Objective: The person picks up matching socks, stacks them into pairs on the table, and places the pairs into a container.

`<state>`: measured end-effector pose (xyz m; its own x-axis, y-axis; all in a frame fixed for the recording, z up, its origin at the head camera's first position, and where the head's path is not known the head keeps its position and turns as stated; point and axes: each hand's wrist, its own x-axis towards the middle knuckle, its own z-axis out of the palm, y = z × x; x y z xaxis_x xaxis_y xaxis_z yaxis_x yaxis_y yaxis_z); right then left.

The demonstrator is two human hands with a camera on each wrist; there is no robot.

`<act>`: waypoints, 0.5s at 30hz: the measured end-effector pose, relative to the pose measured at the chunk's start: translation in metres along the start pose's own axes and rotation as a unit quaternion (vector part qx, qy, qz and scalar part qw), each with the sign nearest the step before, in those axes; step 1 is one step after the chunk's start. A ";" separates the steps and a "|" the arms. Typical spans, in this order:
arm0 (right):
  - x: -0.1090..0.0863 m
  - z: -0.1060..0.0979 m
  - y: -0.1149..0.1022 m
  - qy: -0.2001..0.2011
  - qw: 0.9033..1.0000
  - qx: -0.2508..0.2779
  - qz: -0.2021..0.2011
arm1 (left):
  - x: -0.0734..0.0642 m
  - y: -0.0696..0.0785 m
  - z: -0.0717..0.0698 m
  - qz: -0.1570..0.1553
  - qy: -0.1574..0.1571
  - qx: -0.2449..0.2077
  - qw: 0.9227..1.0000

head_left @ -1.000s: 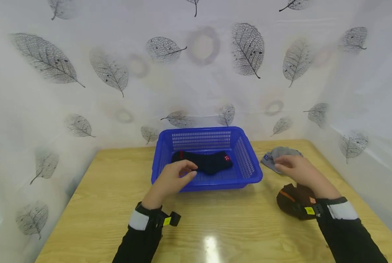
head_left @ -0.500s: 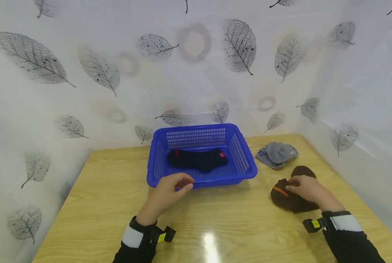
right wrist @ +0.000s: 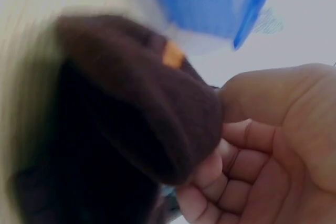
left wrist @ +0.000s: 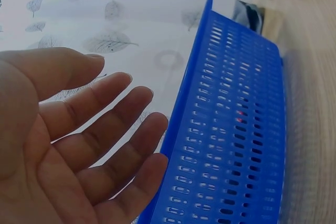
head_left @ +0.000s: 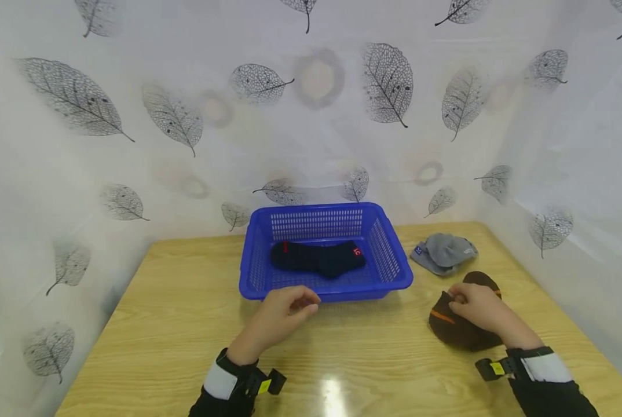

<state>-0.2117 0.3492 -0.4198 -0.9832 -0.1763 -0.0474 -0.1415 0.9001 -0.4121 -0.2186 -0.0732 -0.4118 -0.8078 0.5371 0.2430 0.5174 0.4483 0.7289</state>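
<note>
My right hand (head_left: 475,304) pinches the cuff of a brown sock (head_left: 454,330) with an orange stripe, at the right of the table. In the right wrist view, thumb and fingers hold the edge of the brown sock (right wrist: 142,87), whose dark opening shows, blurred. The rest of the bundle lies partly hidden under the hand. My left hand (head_left: 277,315), fingers loosely bent and holding nothing, is at the front rim of a blue plastic basket (head_left: 321,294). Whether it touches the basket is unclear. A black sock (head_left: 316,258) with red marks lies inside the basket.
Behind the brown sock, a crumpled grey sock (head_left: 443,253) with a blue label lies right of the basket. The wooden table (head_left: 186,324) meets leaf-patterned white sheeting (head_left: 196,104) at the back and sides.
My right hand has come down and back from above the grey sock to the brown sock, and now pinches its edge. My left hand has lowered slightly from over the basket's front rim.
</note>
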 end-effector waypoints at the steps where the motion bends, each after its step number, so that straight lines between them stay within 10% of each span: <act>1: -0.001 -0.002 -0.008 0.009 1.000 -0.001 -0.011 | 0.000 0.000 0.001 0.000 0.002 0.001 1.000; 15: -0.005 -0.007 -0.102 0.031 0.983 0.097 -0.152 | -0.004 -0.002 0.017 -0.014 -0.027 -0.034 0.999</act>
<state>-0.1932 0.2605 -0.3714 -0.9049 -0.3951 0.1583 -0.4113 0.7161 -0.5640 -0.2118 -0.0640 -0.4253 -0.8045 0.5636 0.1874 0.4725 0.4162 0.7769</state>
